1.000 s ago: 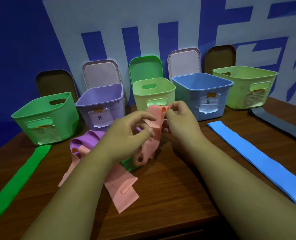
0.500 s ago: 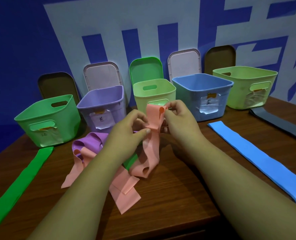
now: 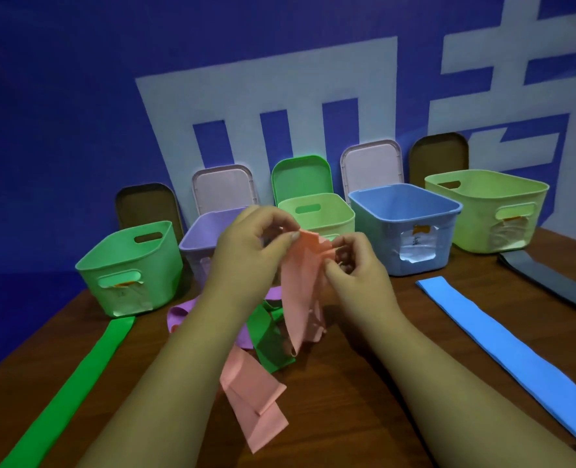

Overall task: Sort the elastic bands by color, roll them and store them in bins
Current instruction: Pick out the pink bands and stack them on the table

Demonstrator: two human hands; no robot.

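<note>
My left hand (image 3: 246, 255) and my right hand (image 3: 354, 271) both pinch the top end of a pink elastic band (image 3: 300, 292), held up above the table in front of the bins. The band hangs down and trails onto the wood toward me. Under it lies a tangle with a purple band (image 3: 178, 315) and a short green band (image 3: 269, 339). A long green band (image 3: 77, 390) lies flat at the left, a long blue band (image 3: 502, 346) at the right, and a dark grey band (image 3: 549, 282) at the far right.
Five open bins stand in a row at the back: green (image 3: 128, 265), purple (image 3: 198, 238), light green (image 3: 317, 211), blue (image 3: 404, 224), and yellow-green (image 3: 485, 207). Their lids lean against the blue wall behind. The wooden table (image 3: 347, 400) ends close to me.
Both hands have risen with the pink band's end, lifting more of it off the table. The short green band under the tangle now shows.
</note>
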